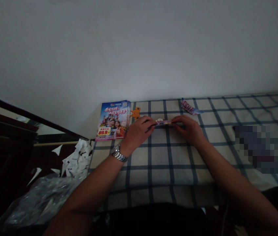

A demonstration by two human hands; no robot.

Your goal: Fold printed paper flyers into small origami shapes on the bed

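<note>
Both my hands pinch opposite ends of a narrow strip of printed paper (163,122), pinkish purple and apparently folded, held low over a checked cloth. My left hand (140,131), with a metal watch (118,153) on its wrist, grips the left end. At the right end are the closed fingertips of my right hand (188,129). Left of my left hand lies a stack of printed flyers (113,120), the top one showing a castle and a price. An orange cartoon-shaped piece (135,113) sits beside the stack. Beyond my right hand rests a crumpled or folded printed paper piece (189,107).
The checked cloth (148,170) covers the surface up to a pale wall (139,49). Torn white paper (76,160) and clear plastic (43,196) lie lower down at the left. A blurred-out dark object (259,149) is on the cloth at the right.
</note>
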